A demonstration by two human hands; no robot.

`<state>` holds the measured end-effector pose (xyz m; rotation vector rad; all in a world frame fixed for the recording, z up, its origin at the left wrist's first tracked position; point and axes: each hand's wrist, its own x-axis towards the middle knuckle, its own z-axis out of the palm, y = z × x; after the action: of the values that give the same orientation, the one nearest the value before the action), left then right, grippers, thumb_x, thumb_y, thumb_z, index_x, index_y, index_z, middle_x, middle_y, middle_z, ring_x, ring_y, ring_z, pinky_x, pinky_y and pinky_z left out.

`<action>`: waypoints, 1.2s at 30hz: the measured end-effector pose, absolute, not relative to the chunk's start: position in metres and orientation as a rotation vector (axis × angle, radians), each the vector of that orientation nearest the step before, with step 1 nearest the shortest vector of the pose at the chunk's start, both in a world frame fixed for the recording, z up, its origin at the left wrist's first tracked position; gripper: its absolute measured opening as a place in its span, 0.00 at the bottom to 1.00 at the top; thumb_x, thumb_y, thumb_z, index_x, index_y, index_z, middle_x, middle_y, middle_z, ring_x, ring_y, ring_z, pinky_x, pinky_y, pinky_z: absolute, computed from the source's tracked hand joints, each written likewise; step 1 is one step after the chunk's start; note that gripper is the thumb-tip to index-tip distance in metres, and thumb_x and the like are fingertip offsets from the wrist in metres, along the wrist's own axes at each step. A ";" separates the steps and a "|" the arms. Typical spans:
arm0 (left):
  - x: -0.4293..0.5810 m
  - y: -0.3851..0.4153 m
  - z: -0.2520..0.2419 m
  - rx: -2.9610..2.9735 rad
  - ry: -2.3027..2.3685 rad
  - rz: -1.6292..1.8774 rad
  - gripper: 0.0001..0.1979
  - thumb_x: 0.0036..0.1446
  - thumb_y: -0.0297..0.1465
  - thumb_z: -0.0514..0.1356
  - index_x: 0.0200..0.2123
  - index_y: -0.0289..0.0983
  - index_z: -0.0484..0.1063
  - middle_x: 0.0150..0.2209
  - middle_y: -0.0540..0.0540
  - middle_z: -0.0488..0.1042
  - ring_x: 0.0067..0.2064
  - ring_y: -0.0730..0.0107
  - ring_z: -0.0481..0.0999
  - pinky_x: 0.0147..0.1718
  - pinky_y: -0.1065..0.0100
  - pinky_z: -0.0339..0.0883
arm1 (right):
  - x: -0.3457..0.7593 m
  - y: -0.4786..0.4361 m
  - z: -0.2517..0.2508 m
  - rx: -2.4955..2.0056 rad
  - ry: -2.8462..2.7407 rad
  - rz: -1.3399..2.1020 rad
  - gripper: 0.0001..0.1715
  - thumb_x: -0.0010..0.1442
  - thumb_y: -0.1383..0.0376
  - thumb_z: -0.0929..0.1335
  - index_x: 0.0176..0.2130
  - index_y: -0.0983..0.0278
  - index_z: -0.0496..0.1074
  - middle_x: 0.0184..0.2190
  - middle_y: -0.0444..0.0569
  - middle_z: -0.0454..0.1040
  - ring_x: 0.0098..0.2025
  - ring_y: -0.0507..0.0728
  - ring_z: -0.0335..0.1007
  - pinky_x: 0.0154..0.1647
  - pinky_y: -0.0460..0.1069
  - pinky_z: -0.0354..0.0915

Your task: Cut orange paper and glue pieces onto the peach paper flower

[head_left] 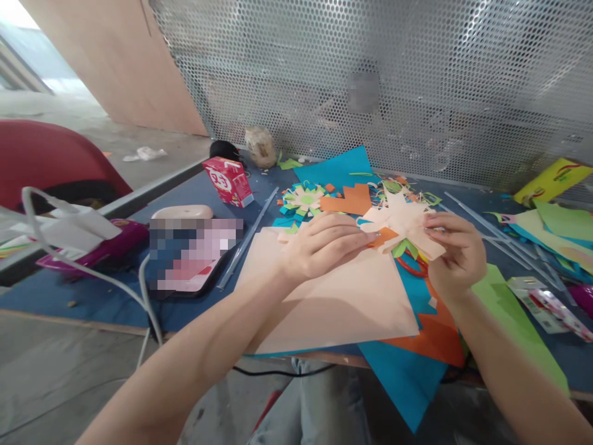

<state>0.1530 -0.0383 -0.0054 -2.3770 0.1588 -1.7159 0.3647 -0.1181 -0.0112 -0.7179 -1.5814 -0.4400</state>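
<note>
My right hand (456, 247) pinches the edge of a cream paper flower cutout (401, 216) with several spread petals, held above the table. From the left, my left hand (319, 244) reaches in with fingers together, a small orange paper piece (385, 236) at its fingertips against the flower's lower left side. Whether the two pieces are attached I cannot tell. Green paper (402, 248) shows under the flower's lower petals. Red-handled scissors (411, 264) lie partly hidden below it. A large cream paper sheet (324, 309) is spread beneath my left forearm.
A finished-looking layered paper flower (306, 199) and orange scraps (352, 199) lie behind my hands. Blue paper (407, 377) overhangs the front edge. At left are a red box (229, 180), clear sticks (250, 238) and a white cable (92, 277). A perforated metal panel (296, 80) closes the back.
</note>
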 end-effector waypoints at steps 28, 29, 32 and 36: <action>0.156 -0.037 -0.006 -2.611 -0.062 -1.841 0.14 0.52 0.22 0.59 0.44 0.35 0.67 0.35 0.46 0.77 0.39 0.74 0.74 0.40 0.70 0.68 | 0.366 -0.117 -0.014 -0.894 -1.573 -0.375 0.11 0.51 0.72 0.68 0.36 0.58 0.68 0.34 0.46 0.72 0.39 0.56 0.70 0.41 0.58 0.68; 0.156 -0.037 -0.006 -2.612 -0.066 -1.849 0.14 0.52 0.22 0.59 0.43 0.35 0.67 0.35 0.46 0.77 0.39 0.74 0.74 0.39 0.70 0.68 | 0.366 -0.117 -0.014 -0.899 -1.572 -0.372 0.11 0.52 0.72 0.68 0.35 0.58 0.68 0.34 0.46 0.72 0.39 0.56 0.70 0.41 0.58 0.68; 0.157 -0.037 -0.006 -2.638 -0.091 -1.848 0.12 0.51 0.22 0.59 0.41 0.35 0.68 0.34 0.47 0.77 0.38 0.75 0.74 0.39 0.71 0.68 | 0.366 -0.117 -0.015 -0.916 -1.567 -0.362 0.10 0.52 0.71 0.68 0.35 0.58 0.69 0.34 0.46 0.72 0.39 0.56 0.70 0.41 0.57 0.68; 0.157 -0.036 -0.007 -2.650 -0.118 -1.859 0.12 0.52 0.23 0.59 0.41 0.36 0.69 0.33 0.48 0.77 0.37 0.75 0.74 0.39 0.71 0.68 | 0.366 -0.117 -0.015 -0.938 -1.550 -0.363 0.08 0.52 0.70 0.68 0.34 0.59 0.69 0.34 0.46 0.73 0.39 0.56 0.71 0.41 0.57 0.67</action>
<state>0.1571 -0.0361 -0.0067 -2.6503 -0.1185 -1.8588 0.3656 -0.1168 -0.0152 -0.9376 -1.5499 -0.3631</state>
